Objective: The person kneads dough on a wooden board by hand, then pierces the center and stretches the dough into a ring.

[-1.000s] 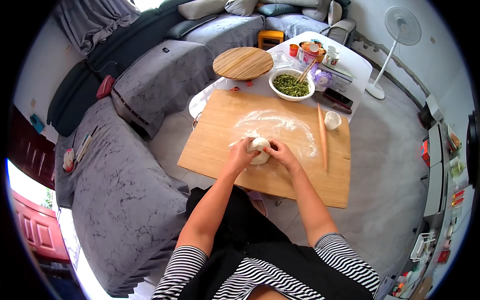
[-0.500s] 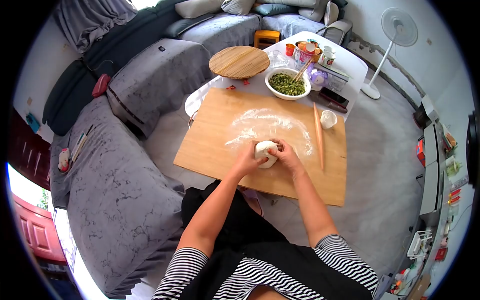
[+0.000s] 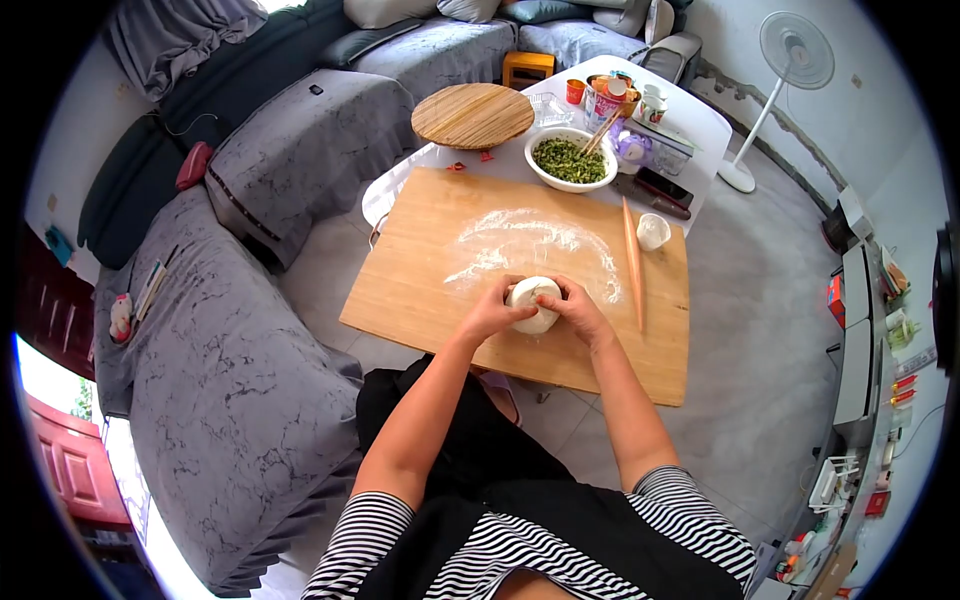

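Observation:
A round white lump of dough [image 3: 534,291] is at the near middle of a wooden board [image 3: 420,235]. My left hand [image 3: 490,310] curls around its left side, thumb across the front. On the other side, my right hand [image 3: 577,308] wraps the dough with its thumb pressed on top. Some fingertips are hidden behind the lump. Loose white flour [image 3: 525,230] is spread on the board beyond my hands. To the right lie a tapered wooden rolling pin [image 3: 634,265] and a small white cup [image 3: 653,232].
Behind the board, a white table [image 3: 700,120] carries a bowl of chopped green filling [image 3: 570,162] with chopsticks, a round slatted wooden lid [image 3: 472,115], a phone [image 3: 664,187] and several containers. A covered sofa [image 3: 240,400] runs along the left; a standing fan [image 3: 795,55] is at the far right.
Both hands have shifted their hold around the dough, which looks rounder and slightly turned. The whole view has moved a little.

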